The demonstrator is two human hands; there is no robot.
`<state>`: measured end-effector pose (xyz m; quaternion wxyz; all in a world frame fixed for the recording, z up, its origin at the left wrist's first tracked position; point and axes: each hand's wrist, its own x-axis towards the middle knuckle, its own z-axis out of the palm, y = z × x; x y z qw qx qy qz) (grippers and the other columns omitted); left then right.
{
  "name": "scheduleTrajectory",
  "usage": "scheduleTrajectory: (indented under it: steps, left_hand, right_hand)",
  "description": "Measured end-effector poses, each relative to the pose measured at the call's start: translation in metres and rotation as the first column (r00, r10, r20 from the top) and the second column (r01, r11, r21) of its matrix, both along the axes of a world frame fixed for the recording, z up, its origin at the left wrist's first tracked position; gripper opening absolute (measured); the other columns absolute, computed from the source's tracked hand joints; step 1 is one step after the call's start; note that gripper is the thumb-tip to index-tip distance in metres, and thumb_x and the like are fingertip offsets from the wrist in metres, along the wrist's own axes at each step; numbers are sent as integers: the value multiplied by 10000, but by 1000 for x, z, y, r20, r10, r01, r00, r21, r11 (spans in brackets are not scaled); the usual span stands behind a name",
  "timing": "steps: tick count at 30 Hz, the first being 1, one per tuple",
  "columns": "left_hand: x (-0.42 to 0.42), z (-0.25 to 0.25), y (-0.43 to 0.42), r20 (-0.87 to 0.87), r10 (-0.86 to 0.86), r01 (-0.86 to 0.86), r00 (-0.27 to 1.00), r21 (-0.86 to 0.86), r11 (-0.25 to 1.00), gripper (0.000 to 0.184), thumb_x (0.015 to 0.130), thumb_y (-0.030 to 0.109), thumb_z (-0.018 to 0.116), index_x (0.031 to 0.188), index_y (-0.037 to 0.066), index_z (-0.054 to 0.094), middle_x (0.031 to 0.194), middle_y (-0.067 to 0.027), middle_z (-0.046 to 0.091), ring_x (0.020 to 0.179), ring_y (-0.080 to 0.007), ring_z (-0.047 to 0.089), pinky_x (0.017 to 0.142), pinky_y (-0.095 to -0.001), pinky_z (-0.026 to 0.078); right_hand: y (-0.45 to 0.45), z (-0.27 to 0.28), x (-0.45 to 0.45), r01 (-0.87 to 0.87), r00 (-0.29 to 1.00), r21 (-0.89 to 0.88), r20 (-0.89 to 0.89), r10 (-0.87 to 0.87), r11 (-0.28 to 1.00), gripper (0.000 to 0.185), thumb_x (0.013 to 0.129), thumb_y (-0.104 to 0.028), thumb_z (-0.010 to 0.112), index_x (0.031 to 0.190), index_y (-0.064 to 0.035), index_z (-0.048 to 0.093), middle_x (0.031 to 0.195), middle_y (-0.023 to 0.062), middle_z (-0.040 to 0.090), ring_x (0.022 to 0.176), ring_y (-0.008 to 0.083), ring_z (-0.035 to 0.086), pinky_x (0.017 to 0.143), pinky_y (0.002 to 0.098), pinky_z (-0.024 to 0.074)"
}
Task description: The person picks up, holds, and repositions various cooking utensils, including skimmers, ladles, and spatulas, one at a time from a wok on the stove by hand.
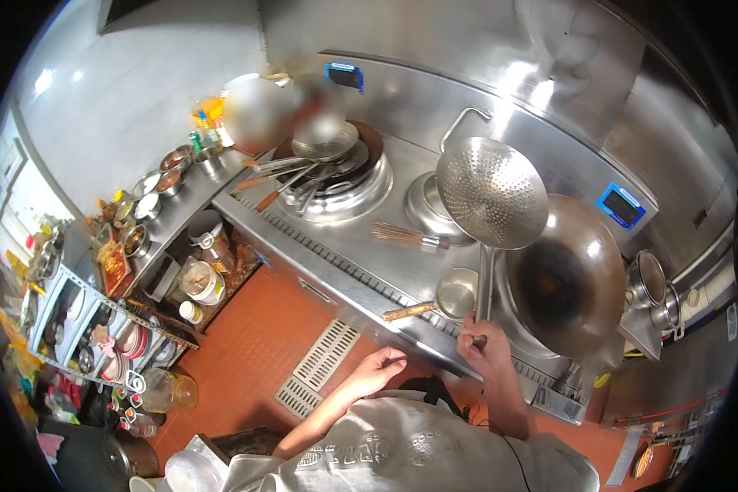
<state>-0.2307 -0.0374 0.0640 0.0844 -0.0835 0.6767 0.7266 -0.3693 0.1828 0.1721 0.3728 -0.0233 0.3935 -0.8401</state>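
My right hand (482,343) is closed round the handle of a large perforated metal strainer (492,193), whose round bowl is over the stove top beside the wok. The big dark wok (567,275) sits on the right burner. My left hand (379,369) is in front of my body near the stove's front edge, fingers curled, with no object visible in it. A ladle (457,293) with a wooden handle lies just left of the strainer's handle. Further left on the steel surface rests a bamboo brush (408,234).
Stacked pans (340,164) with handles sticking out stand on the left burner. Ingredient bowls (170,182) line the left counter (190,197). A blue-white shelf (53,316) holds dishes at far left. More strainers (649,279) are at the right. A drain grate (326,357) crosses the floor.
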Motion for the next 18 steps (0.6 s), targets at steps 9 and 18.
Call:
scheduleTrajectory:
  steps: [9,18]
  left_hand:
    - [35,-9,-69,50,201,-207,978,191,959,291,980,168,594,1198,-23,574,1072,-55,643,1011,-116,587,893,-259,470]
    - [25,-1,-154,92,310,-318,946,91,944,286,970,181,615,1192,4,581,1047,-18,624,959,-92,571,855,-242,472]
  right_hand:
    - [-116,-4,-22,-268,963,4,28,268,963,91,809,-74,577,821,-45,491,556,55,502,378,121,374,400,266,293]
    - [-227,-12,-65,-416,907,14,74,414,909,107,794,-63,581,848,-47,489,576,46,499,390,113,389,393,261,293]
